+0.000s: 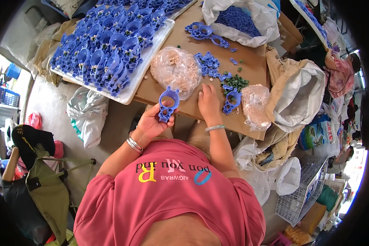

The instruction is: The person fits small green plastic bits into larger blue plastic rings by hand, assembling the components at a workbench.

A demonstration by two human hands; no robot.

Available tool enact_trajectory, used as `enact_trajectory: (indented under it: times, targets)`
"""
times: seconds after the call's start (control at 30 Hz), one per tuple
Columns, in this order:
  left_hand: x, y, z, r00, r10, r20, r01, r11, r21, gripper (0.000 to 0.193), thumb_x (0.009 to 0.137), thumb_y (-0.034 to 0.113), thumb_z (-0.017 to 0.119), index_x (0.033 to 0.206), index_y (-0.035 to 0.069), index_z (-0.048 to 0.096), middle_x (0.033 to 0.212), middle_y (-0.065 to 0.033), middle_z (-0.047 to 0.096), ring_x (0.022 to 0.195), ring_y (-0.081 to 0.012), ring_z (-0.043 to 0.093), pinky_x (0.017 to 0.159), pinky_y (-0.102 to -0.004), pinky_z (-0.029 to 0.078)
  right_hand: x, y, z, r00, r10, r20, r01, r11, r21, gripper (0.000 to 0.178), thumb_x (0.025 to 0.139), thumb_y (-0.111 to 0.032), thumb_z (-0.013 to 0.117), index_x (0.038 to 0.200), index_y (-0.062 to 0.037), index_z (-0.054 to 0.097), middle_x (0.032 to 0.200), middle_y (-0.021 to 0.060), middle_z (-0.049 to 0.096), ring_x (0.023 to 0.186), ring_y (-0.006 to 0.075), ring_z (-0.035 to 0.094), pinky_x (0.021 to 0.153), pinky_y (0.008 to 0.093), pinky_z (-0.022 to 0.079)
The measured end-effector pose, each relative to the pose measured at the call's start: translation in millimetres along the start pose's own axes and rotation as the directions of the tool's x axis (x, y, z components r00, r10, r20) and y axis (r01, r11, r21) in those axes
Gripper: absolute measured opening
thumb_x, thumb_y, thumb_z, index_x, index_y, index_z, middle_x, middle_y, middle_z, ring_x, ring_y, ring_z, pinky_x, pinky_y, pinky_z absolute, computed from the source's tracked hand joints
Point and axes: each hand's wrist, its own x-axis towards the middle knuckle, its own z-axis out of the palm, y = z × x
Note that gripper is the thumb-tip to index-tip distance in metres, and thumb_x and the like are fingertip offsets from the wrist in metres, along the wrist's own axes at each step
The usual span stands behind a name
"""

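My left hand (149, 124) grips a blue plastic part (165, 113) with a large ring at its top and smaller openings below. It is raised just off the table's near edge. Over the table, my right hand (209, 102) reaches forward with its fingers stretched out and slightly apart; I see nothing in them. Its fingertips lie between a clear bag of small beige pieces (174, 67) and a heap of small blue parts (208, 64). To the right of that hand are dark green pieces (237, 82) and another ringed blue part (233, 98).
A white tray (153, 55) crowded with standing blue parts takes up the left side. Behind is a white sack (210, 14) of blue pieces. A second beige-filled bag (256, 107) and a large open sack (293, 102) border the right edge. A grey crate (301, 197) stands lower right.
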Motion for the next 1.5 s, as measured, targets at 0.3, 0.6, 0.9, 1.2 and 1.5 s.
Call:
enact_trajectory:
  times: [0.3,0.6,0.9,1.2,1.5]
  targets:
    - [-0.6,-3.2,-0.2,1.0,-0.006,0.006,0.006,0.998,0.06,0.038,0.085,0.031,0.05,0.115,0.007,0.048,0.11,-0.0191,0.051,0.078,-0.0263,0.054,0.069,-0.0361,0.044,43.3,22.6,8.2,0.998,0.06,-0.033,-0.064,0.989,-0.132,0.03,0.079,-0.005,0.046,0.109,-0.002,0.046,0.12,0.0167,0.043,0.094,0.0359,0.053,0.073,0.0438,0.047]
    - [0.9,-0.7,-7.3,1.0,0.009,-0.011,-0.009,0.999,0.048,0.039,0.085,0.03,0.05,0.116,0.007,0.048,0.11,-0.0195,0.051,0.077,-0.0266,0.055,0.07,-0.0379,0.045,32.4,16.2,-1.3,0.987,0.078,0.138,-0.052,0.982,-0.184,0.016,0.077,-0.008,0.052,0.092,-0.0067,0.056,0.096,0.0122,0.055,0.085,0.0332,0.055,0.071,0.0423,0.046]
    - [1.6,-0.7,-11.4,1.0,0.007,-0.015,-0.006,0.999,0.037,0.036,0.087,0.03,0.045,0.116,0.008,0.048,0.11,-0.0213,0.052,0.079,-0.0281,0.054,0.072,-0.039,0.045,31.8,1.5,-28.5,0.986,-0.131,-0.103,0.124,0.99,-0.072,0.005,0.075,-0.008,0.052,0.079,-0.0039,0.054,0.081,0.0137,0.055,0.073,0.0339,0.055,0.062,0.0423,0.046]
    - [-3.7,1.9,-10.3,0.999,-0.032,0.005,0.032,0.999,0.004,0.038,0.089,0.032,0.04,0.116,0.007,0.048,0.106,-0.0229,0.053,0.079,-0.0278,0.054,0.071,-0.0383,0.046,64.2,43.1,-51.7,0.982,-0.115,-0.151,0.07,0.959,-0.276,0.013,0.07,-0.007,0.05,0.075,-0.0061,0.063,0.073,0.0161,0.061,0.07,0.0341,0.058,0.062,0.042,0.046]
    - [-3.5,2.6,-7.7,0.999,-0.032,-0.01,0.032,0.999,-0.032,0.039,0.088,0.031,0.041,0.118,0.007,0.047,0.109,-0.0229,0.052,0.083,-0.0291,0.053,0.075,-0.0393,0.044,79.3,84.0,-61.9,0.981,0.175,0.089,-0.096,0.823,-0.559,0.016,0.072,-0.006,0.048,0.075,-0.0014,0.063,0.077,0.0203,0.061,0.074,0.0359,0.06,0.067,0.0438,0.048]
